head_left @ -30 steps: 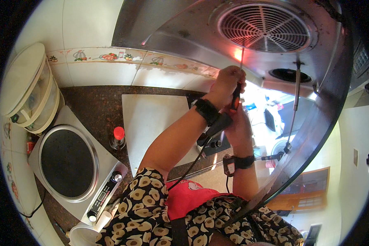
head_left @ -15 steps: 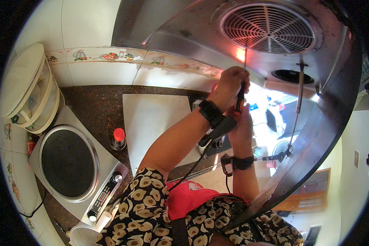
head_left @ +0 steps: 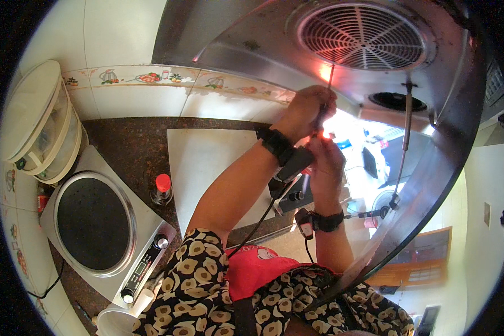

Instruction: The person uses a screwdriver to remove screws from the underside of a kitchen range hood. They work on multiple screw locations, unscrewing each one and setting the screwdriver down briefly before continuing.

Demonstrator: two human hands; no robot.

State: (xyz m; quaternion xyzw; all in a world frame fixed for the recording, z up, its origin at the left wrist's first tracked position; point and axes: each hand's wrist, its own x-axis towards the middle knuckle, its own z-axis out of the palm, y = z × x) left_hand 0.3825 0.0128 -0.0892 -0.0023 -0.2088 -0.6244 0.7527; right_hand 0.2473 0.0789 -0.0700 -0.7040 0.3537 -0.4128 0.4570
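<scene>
A screwdriver (head_left: pixel 331 78) stands almost upright, its thin metal shaft rising to the underside of the range hood (head_left: pixel 263 47), close to the round vent grille (head_left: pixel 363 38). My left hand (head_left: pixel 309 109) is wrapped around the screwdriver's upper part. Just below, my right hand (head_left: pixel 326 162) has its fingers closed at the lower end of the handle, where a bit of glowing orange shows. The tip meets the hood beside a bright reddish glow, and the exact contact spot is too bright to make out. Both wrists wear dark straps with small devices and cables.
A dark round opening (head_left: pixel 397 101) and a thin metal rod (head_left: pixel 407 134) are on the hood's right. Below lie a white board (head_left: pixel 207 168), a red-capped bottle (head_left: pixel 162 189), an electric cooker (head_left: pixel 92 224) and a tiered cream container (head_left: pixel 45 123). The hood's curved edge runs down the right side.
Both hands have shifted slightly left and up with the screwdriver. My right hand's fingers have moved closer together at the handle's end. The hood appears slightly shifted in view.
</scene>
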